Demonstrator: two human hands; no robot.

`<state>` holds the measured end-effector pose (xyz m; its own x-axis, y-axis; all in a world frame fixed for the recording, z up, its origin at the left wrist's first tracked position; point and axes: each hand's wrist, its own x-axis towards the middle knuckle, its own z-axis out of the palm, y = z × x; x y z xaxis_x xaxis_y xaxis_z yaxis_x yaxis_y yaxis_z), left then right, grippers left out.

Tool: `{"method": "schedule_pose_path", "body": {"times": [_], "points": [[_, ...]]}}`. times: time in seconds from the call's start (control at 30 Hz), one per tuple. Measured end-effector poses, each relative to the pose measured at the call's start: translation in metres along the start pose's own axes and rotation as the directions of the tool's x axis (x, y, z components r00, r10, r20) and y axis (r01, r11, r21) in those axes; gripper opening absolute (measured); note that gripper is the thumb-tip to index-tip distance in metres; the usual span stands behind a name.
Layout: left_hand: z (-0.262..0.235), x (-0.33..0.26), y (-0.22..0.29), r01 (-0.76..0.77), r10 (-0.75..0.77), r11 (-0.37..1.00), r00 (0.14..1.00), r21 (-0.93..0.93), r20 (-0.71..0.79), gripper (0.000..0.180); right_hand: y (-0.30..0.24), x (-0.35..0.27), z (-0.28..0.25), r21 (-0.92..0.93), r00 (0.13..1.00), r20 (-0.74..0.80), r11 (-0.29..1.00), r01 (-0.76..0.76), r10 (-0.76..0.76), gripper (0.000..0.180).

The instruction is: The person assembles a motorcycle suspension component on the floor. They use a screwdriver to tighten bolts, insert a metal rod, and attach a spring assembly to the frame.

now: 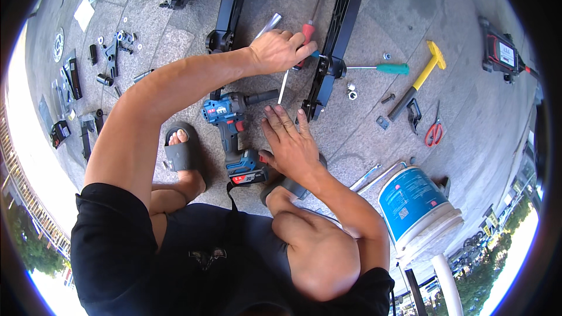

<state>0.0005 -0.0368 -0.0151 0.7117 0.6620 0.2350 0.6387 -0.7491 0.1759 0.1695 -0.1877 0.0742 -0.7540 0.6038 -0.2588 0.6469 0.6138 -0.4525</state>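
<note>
At twelve o'clock, our left hand (281, 52) curls around a slim silver rod (283, 88) pointing toward six. At centre, our right hand (294, 147) spreads its fingers near the rod's end, with a blue power tool (230, 138) at nine o'clock.

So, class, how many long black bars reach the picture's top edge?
2: the left bar, beyond the left forearm, which may hide its near end, and the right bar, just right of the left hand.

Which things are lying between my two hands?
In the head view: a slim pale rod, and beside it the dark nose of the blue power tool.
</note>
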Motion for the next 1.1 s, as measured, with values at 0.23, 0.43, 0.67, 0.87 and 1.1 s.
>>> {"method": "schedule_pose_path", "body": {"times": [0.23,0.43,0.67,0.87,1.1], "points": [[0.001,-0.001,0.009,0.073,-0.073,0.997,0.997,0.034,0.021,0.043,0.003,0.011,0.033,-0.343,1.000,0.029,0.939,0.017,-0.008,0.054],[-0.015,-0.004,0.013,0.129,-0.130,0.991,0.989,0.025,0.066,0.044,0.003,0.010,0.037,-0.104,0.967,-0.255,0.994,-0.027,0.000,0.030],[-0.030,-0.016,0.005,0.360,-0.260,0.862,0.919,-0.358,0.297,0.046,-0.001,0.016,-0.003,0.169,0.862,-0.503,0.972,0.165,-0.059,0.030],[-0.008,-0.010,0.004,0.288,-0.188,0.690,0.957,-0.665,0.219,0.028,0.002,0.046,-0.046,0.331,0.686,-0.724,0.910,0.251,0.075,0.055],[0.000,-0.006,0.001,0.514,-0.300,0.422,0.856,-0.747,0.420,0.032,0.026,0.053,-0.053,0.422,0.635,-0.734,0.894,0.147,0.242,0.055]]}}
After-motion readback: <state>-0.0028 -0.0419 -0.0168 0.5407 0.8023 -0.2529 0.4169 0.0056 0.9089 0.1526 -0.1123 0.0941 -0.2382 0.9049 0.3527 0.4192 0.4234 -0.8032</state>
